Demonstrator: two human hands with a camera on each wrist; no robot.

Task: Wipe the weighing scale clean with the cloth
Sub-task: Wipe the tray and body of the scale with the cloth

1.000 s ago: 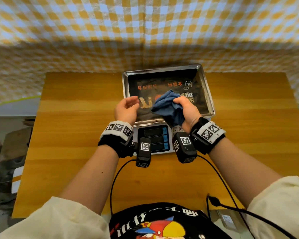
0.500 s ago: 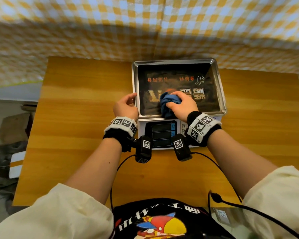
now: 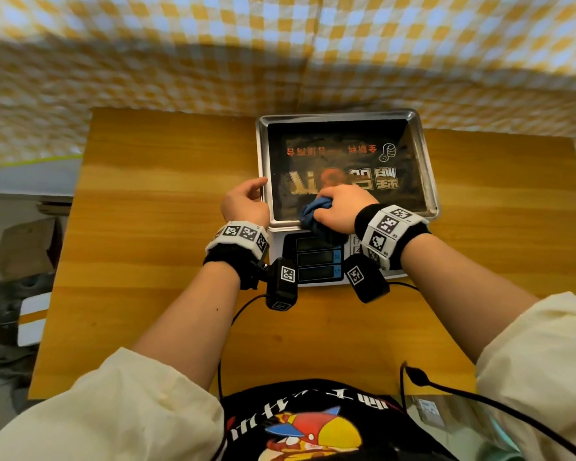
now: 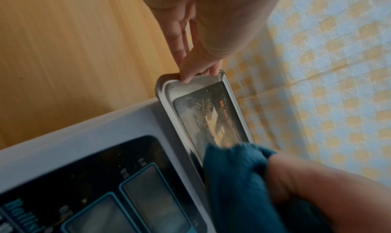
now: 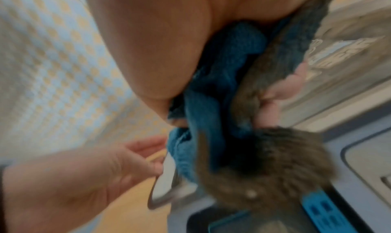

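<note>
Wiping status: the right hand (image 3: pixel 341 207) is pressing a bunched blue knitted cloth (image 3: pixel 313 212) onto the near-left part of the shiny steel weighing pan (image 3: pixel 426 168), which is sitting on the white digital weighing scale (image 3: pixel 316 261) at the middle of the wooden desk (image 3: pixel 147 227).
Risk, pan shifting: the pan is probably only resting on the scale body, so a hard sideways stroke could be sliding or tipping it off; the left hand (image 3: pixel 245 202) is guarding against this.
Risk, missed areas: the cloth is covering only the near edge; the far half and the rim corners are likely going unwiped if the strokes are staying short.
Risk, cloth snagging: a loose tail is hanging over the display panel (image 4: pixel 131 194) and could be dragging across the keys.
Right fingers (image 5: pixel 273 92): curling tight around the cloth, gripping it against the pan.
Left fingers (image 4: pixel 190 69): lying fairly straight, their tips resting on the pan's left rim, steadying it.
</note>
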